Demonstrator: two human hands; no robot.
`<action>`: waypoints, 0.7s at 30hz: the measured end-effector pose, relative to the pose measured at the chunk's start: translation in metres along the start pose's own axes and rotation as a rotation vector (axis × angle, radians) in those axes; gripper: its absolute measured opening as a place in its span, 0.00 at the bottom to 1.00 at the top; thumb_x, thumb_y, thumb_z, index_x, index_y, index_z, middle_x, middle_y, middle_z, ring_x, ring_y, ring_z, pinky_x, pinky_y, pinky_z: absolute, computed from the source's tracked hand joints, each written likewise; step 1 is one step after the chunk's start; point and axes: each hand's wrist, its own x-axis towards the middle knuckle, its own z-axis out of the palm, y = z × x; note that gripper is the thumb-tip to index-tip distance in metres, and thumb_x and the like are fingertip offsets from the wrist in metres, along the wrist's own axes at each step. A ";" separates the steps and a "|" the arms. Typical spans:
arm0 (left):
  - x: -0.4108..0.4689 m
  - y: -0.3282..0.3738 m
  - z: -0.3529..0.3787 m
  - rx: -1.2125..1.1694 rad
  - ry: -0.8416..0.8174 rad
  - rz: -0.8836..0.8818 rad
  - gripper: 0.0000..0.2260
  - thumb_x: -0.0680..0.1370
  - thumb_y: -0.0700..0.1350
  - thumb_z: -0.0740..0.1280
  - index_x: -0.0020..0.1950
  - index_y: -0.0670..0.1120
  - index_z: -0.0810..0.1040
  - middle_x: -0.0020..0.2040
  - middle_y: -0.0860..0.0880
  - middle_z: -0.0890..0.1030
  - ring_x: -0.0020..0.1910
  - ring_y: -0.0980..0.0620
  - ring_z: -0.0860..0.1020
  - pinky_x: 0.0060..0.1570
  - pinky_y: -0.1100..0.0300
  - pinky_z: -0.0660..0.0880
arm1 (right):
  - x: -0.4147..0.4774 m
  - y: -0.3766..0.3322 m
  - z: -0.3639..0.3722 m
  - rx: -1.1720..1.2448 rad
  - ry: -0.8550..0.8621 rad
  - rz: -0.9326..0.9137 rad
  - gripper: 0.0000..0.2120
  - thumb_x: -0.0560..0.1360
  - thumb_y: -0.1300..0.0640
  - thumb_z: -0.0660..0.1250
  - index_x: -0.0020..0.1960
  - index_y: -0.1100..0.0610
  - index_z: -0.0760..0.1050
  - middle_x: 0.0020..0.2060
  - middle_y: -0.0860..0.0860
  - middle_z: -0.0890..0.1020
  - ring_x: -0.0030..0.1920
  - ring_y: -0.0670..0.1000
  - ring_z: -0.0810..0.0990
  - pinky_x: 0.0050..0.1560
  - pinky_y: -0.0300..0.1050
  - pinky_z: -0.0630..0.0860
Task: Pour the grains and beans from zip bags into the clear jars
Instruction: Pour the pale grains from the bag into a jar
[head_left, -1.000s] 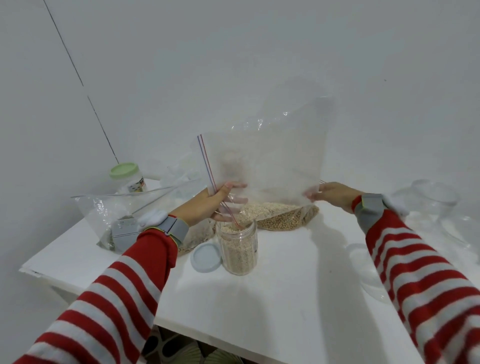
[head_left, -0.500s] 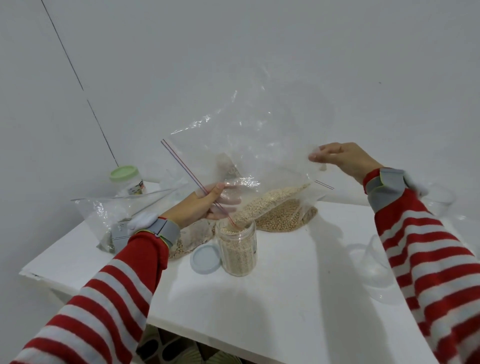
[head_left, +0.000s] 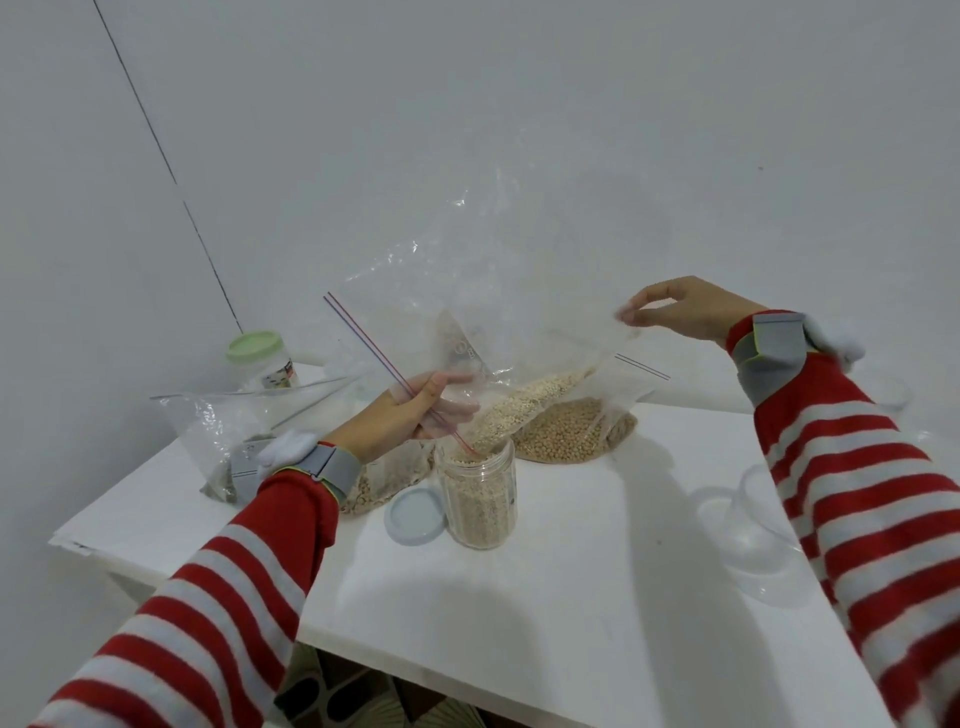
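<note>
A clear zip bag (head_left: 498, 312) with a red-and-blue zip line is tilted above a clear jar (head_left: 480, 499) standing mid-table. Pale grains lie in the bag's lower corner and run into the jar's mouth; the jar is nearly full. My left hand (head_left: 410, 410) grips the bag at its zip opening, just above the jar. My right hand (head_left: 685, 309) pinches the bag's far corner, raised higher to the right. The jar's pale blue lid (head_left: 415, 517) lies flat beside it on the left.
A bag of tan beans (head_left: 566, 434) lies behind the jar. More bags (head_left: 228, 431) sit at the left, with a green-lidded jar (head_left: 260, 358) behind them. Empty clear jars (head_left: 763, 525) stand at the right. The white table's front edge (head_left: 467, 680) is near me.
My right hand has lifted the bag's far corner from table level to well above it. The bag has tipped toward the jar, and the grains slid down to the zip opening.
</note>
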 end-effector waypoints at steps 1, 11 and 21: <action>0.000 -0.001 0.000 -0.004 -0.001 0.003 0.18 0.84 0.51 0.53 0.69 0.48 0.74 0.54 0.44 0.84 0.53 0.52 0.83 0.53 0.58 0.80 | -0.001 0.002 0.000 0.010 -0.004 0.019 0.07 0.75 0.50 0.72 0.51 0.50 0.83 0.54 0.45 0.80 0.59 0.46 0.72 0.62 0.43 0.62; 0.003 -0.004 0.000 -0.026 0.009 0.011 0.16 0.84 0.51 0.53 0.65 0.51 0.76 0.50 0.46 0.86 0.48 0.54 0.84 0.54 0.58 0.80 | -0.006 -0.004 0.013 0.141 -0.015 0.035 0.02 0.80 0.58 0.66 0.49 0.54 0.72 0.45 0.52 0.86 0.40 0.50 0.83 0.42 0.43 0.74; 0.002 -0.002 0.000 -0.001 -0.012 0.004 0.17 0.84 0.52 0.53 0.68 0.50 0.75 0.56 0.44 0.84 0.56 0.49 0.82 0.58 0.54 0.78 | 0.004 0.017 0.012 -0.171 -0.013 0.085 0.09 0.75 0.58 0.73 0.54 0.57 0.80 0.45 0.48 0.81 0.46 0.48 0.76 0.45 0.39 0.70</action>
